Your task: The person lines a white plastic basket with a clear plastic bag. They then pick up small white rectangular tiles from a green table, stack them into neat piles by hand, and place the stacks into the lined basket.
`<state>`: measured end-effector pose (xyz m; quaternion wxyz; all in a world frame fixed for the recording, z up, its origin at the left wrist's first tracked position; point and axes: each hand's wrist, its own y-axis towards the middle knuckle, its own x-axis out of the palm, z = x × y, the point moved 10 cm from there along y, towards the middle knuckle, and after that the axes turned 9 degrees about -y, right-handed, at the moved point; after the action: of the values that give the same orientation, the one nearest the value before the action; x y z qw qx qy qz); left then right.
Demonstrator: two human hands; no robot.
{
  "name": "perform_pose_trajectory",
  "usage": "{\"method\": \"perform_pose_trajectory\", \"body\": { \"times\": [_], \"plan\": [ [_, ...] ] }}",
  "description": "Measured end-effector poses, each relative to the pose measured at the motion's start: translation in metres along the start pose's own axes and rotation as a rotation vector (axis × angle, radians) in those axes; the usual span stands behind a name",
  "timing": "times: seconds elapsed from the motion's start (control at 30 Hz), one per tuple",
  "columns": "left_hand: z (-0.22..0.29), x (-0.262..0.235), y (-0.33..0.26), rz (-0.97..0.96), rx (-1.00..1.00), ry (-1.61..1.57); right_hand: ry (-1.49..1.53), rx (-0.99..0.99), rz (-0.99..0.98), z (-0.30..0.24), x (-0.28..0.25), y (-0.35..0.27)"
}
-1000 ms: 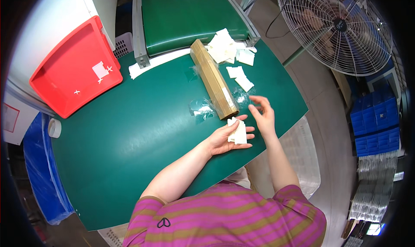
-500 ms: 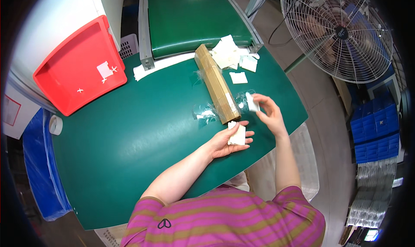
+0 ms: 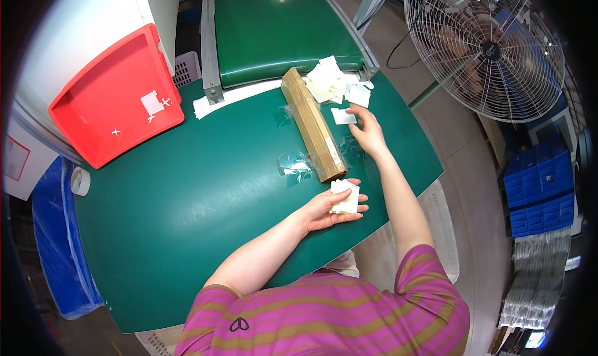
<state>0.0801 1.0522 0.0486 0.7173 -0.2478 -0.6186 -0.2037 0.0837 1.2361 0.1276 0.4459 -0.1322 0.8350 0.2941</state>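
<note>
My left hand (image 3: pixel 324 210) is closed on white flat pieces (image 3: pixel 345 197), the thumb lying over them just below the near end of a long brown cardboard bar (image 3: pixel 314 128). Farther up the table, my right hand (image 3: pixel 369 132) has its thumb and forefinger apart at the right edge of a single white piece (image 3: pixel 342 116) lying flat. The fingertips reach that piece; a firm grip does not show. Beyond it sits a loose heap of white pieces (image 3: pixel 325 80), with another white piece (image 3: pixel 358 95) at its right.
A green conveyor belt (image 3: pixel 280 38) meets the far side of the green table (image 3: pixel 180 231). At the left are a red bin (image 3: pixel 103 100) holding small white bits and a roll of tape (image 3: pixel 80 181). Clear film (image 3: pixel 296 167) flanks the bar. A large fan (image 3: pixel 491 49) stands right.
My right hand has moved away from beside the bar's near end to the lone white piece. The white piece it held is out of its fingers. My left hand has barely shifted.
</note>
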Motion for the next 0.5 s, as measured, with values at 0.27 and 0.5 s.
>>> {"method": "perform_pose_trajectory", "body": {
  "times": [0.27,0.5],
  "plan": [
    [0.005,-0.003,0.002,-0.021,0.052,-0.159,-0.092,0.084,-0.073,0.006,-0.004,-0.008],
    [0.005,0.003,0.002,-0.047,0.088,-0.171,0.524,0.309,-0.083,-0.037,-0.044,-0.128]
  ]
}}
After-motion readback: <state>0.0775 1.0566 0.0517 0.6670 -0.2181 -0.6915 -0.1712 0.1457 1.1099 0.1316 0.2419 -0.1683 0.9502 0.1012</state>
